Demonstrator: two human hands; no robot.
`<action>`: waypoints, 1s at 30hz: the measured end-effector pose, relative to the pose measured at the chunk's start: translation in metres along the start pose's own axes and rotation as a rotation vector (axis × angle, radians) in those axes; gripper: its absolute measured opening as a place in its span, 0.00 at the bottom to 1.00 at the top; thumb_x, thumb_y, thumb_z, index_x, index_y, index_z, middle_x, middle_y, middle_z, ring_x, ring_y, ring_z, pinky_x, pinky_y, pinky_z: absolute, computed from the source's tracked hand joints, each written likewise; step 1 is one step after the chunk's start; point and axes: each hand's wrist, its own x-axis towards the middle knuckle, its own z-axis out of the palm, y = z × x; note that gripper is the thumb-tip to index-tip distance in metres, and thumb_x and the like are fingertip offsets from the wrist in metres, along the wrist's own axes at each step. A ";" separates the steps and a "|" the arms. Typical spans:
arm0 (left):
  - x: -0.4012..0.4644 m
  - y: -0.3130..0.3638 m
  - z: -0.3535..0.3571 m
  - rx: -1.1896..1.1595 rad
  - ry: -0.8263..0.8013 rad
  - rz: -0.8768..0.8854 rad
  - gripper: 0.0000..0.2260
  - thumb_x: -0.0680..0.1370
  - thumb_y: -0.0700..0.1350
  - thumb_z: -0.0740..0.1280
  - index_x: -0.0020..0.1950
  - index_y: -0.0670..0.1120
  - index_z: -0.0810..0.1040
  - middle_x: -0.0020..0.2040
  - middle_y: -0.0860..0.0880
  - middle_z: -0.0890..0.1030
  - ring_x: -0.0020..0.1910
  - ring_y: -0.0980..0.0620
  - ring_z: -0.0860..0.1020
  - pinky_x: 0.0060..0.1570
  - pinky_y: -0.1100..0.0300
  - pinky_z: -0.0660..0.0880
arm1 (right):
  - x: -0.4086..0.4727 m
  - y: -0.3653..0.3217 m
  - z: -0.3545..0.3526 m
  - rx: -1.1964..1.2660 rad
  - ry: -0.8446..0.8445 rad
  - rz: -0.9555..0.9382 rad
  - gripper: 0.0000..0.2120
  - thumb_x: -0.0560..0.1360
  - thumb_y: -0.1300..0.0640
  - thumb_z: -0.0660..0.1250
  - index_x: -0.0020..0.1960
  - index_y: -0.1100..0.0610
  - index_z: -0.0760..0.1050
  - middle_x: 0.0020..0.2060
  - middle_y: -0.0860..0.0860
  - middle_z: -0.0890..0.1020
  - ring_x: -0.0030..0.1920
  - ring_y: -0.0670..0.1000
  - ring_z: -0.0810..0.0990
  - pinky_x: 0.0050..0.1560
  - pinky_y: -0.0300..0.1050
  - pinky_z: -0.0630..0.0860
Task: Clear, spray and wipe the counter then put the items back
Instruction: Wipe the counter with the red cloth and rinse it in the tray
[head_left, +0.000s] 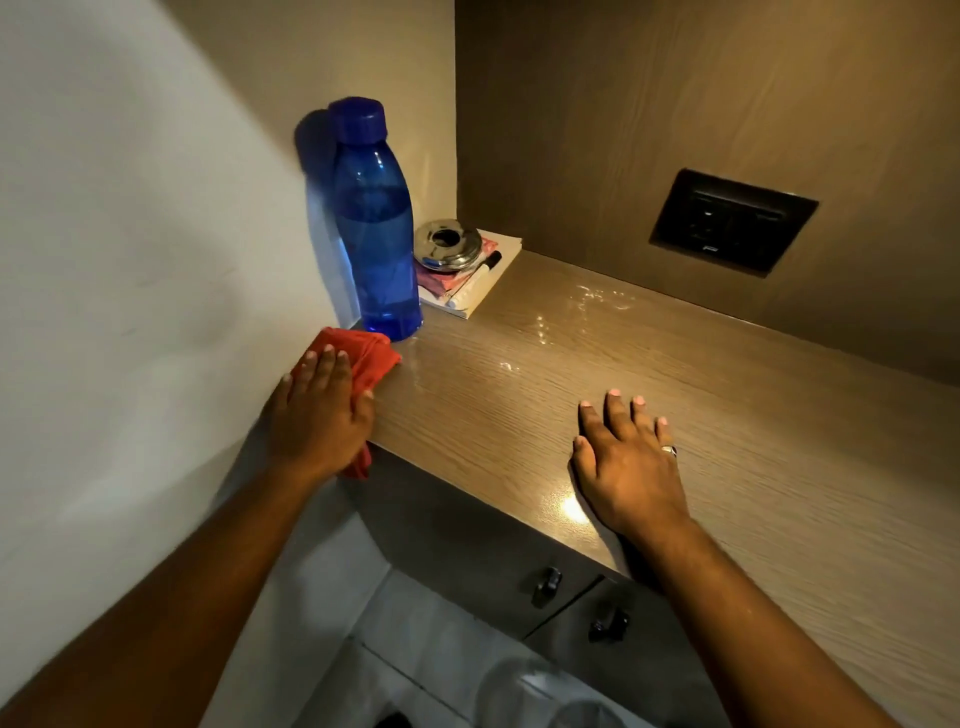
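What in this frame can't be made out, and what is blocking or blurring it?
- Cloth, head view: the left hand covers most of it.
- Paper stack: the bottle, metal dish and marker hide its top; any writing is unreadable.
- Socket panel: too dark to tell its switch positions.
- Clear object at the bottom edge: cut off and blurred, unidentifiable.
- Counter: its right end is cut off by the frame.

Left hand (317, 415) pressing red cloth (358, 353) on counter (727, 415) at 9 o'clock, by blue bottle (376, 228); right hand (628, 467) resting flat at 4 o'clock.
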 end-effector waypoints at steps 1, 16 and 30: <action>0.002 -0.009 -0.003 0.013 -0.008 -0.007 0.28 0.82 0.55 0.49 0.79 0.44 0.50 0.79 0.44 0.53 0.78 0.46 0.50 0.76 0.48 0.46 | 0.002 -0.002 0.000 0.003 0.001 -0.002 0.28 0.81 0.43 0.45 0.79 0.49 0.53 0.80 0.54 0.53 0.80 0.58 0.47 0.78 0.59 0.45; -0.010 0.024 0.010 -0.080 0.004 0.143 0.24 0.82 0.50 0.53 0.77 0.43 0.57 0.78 0.44 0.59 0.78 0.46 0.54 0.75 0.51 0.45 | 0.004 -0.002 0.000 0.018 0.012 0.020 0.29 0.80 0.41 0.45 0.79 0.49 0.54 0.80 0.54 0.52 0.80 0.57 0.48 0.77 0.58 0.45; 0.077 0.083 0.006 -0.062 -0.212 0.350 0.26 0.83 0.52 0.49 0.79 0.46 0.51 0.80 0.47 0.51 0.79 0.49 0.48 0.75 0.52 0.45 | 0.004 0.001 0.001 0.079 0.042 0.018 0.28 0.80 0.41 0.48 0.78 0.48 0.57 0.80 0.53 0.55 0.80 0.55 0.49 0.77 0.58 0.47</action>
